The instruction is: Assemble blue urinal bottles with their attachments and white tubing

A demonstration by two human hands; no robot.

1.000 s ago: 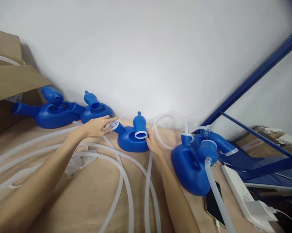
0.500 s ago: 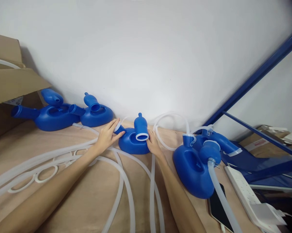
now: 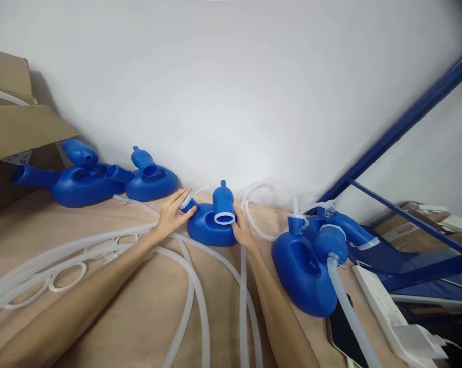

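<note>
The left hand point(image 3: 174, 210) holds the neck of a blue bottle point(image 3: 207, 235), with the thumb on the near side and the fingers over the white top. A thin clear strap point(image 3: 199, 190) sticks up just past those fingers. The right hand point(image 3: 243, 227) is pressed on the other end of the bottle. Some of its fingers are hidden, so I cannot tell how tightly it grips. The bottle sits on the wooden table point(image 3: 138, 319), right between the two hands. A blue cup point(image 3: 223, 198) with a white rim sits on top of it, its wide mouth facing the person and close to the right hand.

To the left of the left hand are two more blue bottles point(image 3: 151, 186) and a cardboard box point(image 3: 23, 128). Long clear hoses point(image 3: 203, 317) curl under and in front of both arms, near some white rings point(image 3: 64, 289). To the right of the right hand are a big blue jug point(image 3: 303, 278), a black phone point(image 3: 344, 327) and a white power strip point(image 3: 376, 291).
</note>
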